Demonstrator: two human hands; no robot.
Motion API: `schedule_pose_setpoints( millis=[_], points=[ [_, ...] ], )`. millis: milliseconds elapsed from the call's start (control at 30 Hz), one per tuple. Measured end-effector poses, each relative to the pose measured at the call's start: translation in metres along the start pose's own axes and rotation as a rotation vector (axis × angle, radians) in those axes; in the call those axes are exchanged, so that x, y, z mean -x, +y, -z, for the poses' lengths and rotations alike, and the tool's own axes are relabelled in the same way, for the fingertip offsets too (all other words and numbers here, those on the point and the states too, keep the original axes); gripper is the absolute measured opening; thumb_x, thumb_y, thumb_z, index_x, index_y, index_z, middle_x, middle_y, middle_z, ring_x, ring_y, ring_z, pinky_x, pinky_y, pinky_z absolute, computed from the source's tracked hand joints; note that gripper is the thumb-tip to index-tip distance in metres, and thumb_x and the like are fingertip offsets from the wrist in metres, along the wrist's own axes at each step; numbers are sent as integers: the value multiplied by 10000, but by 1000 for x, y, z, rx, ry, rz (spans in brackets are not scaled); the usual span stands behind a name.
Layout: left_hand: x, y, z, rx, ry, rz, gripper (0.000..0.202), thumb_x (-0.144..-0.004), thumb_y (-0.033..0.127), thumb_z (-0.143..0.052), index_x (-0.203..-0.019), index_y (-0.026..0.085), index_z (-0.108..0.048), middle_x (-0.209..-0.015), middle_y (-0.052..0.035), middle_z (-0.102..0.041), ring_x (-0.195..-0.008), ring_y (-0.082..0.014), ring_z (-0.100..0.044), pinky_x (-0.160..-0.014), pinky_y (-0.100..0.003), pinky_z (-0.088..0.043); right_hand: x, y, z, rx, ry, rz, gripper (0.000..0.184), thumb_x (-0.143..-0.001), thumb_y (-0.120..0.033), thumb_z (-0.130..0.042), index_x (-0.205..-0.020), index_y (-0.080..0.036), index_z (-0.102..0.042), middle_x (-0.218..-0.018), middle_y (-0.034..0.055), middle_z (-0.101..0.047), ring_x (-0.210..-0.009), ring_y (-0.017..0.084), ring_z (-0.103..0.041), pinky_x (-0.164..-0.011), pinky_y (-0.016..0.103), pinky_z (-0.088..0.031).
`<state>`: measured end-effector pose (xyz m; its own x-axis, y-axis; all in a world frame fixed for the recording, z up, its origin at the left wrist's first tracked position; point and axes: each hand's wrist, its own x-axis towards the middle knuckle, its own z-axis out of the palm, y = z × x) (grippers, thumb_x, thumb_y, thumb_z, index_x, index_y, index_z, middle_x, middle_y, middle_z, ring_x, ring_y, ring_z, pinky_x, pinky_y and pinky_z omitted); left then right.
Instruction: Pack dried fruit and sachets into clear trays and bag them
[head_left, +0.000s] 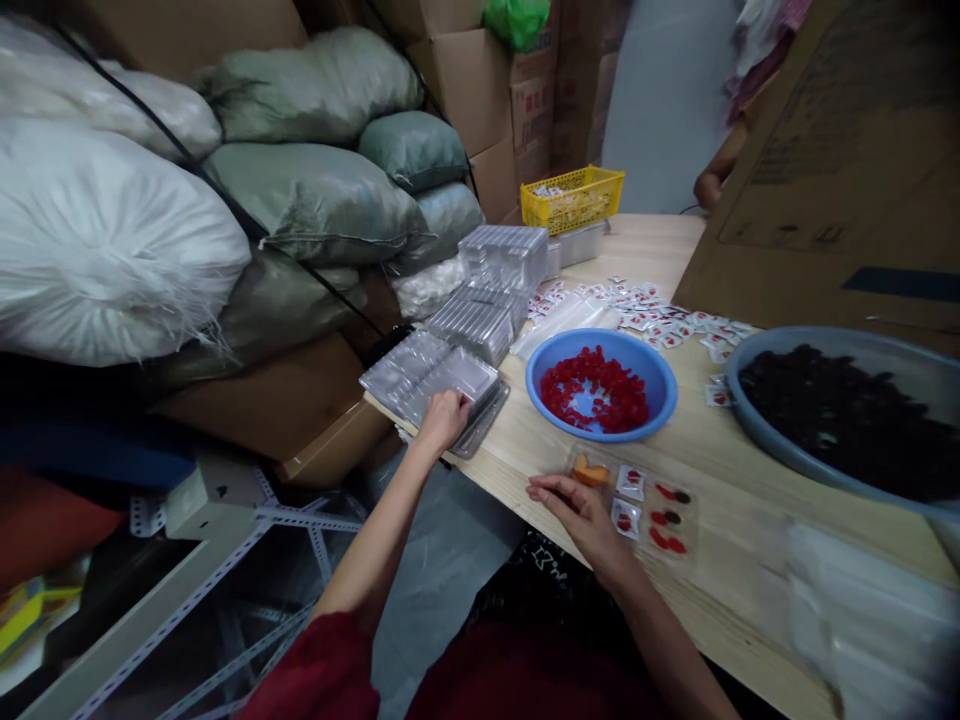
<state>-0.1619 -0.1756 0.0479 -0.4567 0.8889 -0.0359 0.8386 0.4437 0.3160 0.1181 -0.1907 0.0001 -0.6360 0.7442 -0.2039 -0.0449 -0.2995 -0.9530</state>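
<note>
left hand (444, 418) down on clear tray stack (442, 385) at table's left edge, fingers curled on top tray. blue bowl (601, 385) w/ red bits behind. right hand (577, 510) flat, fingers together, touching filled tray (637, 505).

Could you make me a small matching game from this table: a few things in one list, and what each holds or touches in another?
Things:
1. blue bowl
2. grey basin
3. yellow basket
4. left hand

Holds or touches:
a. dark pieces
b. stack of clear trays
c. red pieces
d. small white packets

Pairs: 1-c, 2-a, 3-d, 4-b
</note>
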Motion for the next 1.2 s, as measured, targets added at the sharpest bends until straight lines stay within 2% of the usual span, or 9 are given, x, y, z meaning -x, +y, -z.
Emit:
schedule_pose_setpoints(
  millis=[233, 433, 600, 800, 900, 967, 1033, 1100, 1200],
  points=[
    [-3, -3, -2, -22, -25, 14, 224, -902, 250, -514, -887, 159, -718, -863, -83, -742, -833, -188, -664, -742, -259, -435, 7, -5, 5, 6, 22, 35, 438, -809, -587, -696, -1036, -214, -730, -1046, 75, -740, -1061, 266, -653, -996, 407, -461],
    [-3, 6, -1, -107, -20, 41, 245, -899, 251, -507, -912, 139, -725, -934, -141, -744, -897, -215, -668, -789, -280, -440, 9, -1, 3, 18, 10, 28, 410, -836, -559, -681, -1052, -213, -723, -1075, 75, -726, -1085, 263, -635, -1022, 417, -444],
    [-2, 13, 2, -178, 14, 48, 225, -868, 229, -508, -865, 129, -709, -880, -170, -727, -843, -241, -665, -747, -300, -443, 9, 1, 4, 27, 2, 39, 407, -848, -558, -667, -1071, -222, -719, -1063, 69, -725, -1065, 254, -638, -1005, 405, -456],
    [4, 5, 17, -189, 59, -87, 213, -928, 246, -442, -921, 157, -635, -957, -140, -688, -877, -227, -633, -780, -308, -443, 7, 1, 3, 42, 33, 45, 426, -818, -588, -683, -1027, -222, -736, -1055, 69, -727, -1065, 257, -634, -988, 389, -467],
    [19, 6, 33, -157, 139, -162, 195, -950, 235, -398, -963, 160, -577, -993, -140, -644, -912, -229, -601, -825, -330, -441, 9, 0, 2, 41, 55, 59, 433, -794, -594, -704, -1008, -220, -741, -1048, 74, -727, -1050, 262, -638, -965, 387, -481],
    [33, 9, 43, -44, 206, -234, 147, -938, 211, -401, -983, 173, -536, -959, -108, -620, -865, -210, -584, -811, -325, -448, 11, -2, 1, 31, 66, 59, 430, -795, -588, -705, -1011, -218, -740, -1042, 75, -726, -1053, 264, -639, -980, 398, -473],
    [45, 15, 49, 110, 258, -306, 137, -928, 179, -392, -999, 192, -509, -932, -69, -604, -825, -180, -574, -802, -304, -456, 8, -6, -4, -12, 70, 47, 429, -804, -573, -703, -1056, -227, -725, -1062, 73, -720, -1096, 265, -628, -1014, 412, -454],
    [48, 20, 48, 201, 284, -348, 167, -919, 145, -371, -983, 202, -514, -942, -58, -602, -854, -168, -578, -839, -298, -462, -4, -10, -14, -126, 50, 29, 466, -801, -543, -719, -1168, -259, -675, -1166, 71, -690, -1171, 256, -598, -1023, 413, -453],
    [36, 20, 27, 190, 315, -324, 217, -892, 119, -397, -1030, 176, -555, -1123, -119, -609, -1097, -211, -563, -1001, -368, -432, -42, -10, -40, -426, 20, -108, 570, -758, -502, -761, -1260, -311, -572, -1311, 74, -611, -1168, 234, -605, -926, 407, -517]
  ],
)
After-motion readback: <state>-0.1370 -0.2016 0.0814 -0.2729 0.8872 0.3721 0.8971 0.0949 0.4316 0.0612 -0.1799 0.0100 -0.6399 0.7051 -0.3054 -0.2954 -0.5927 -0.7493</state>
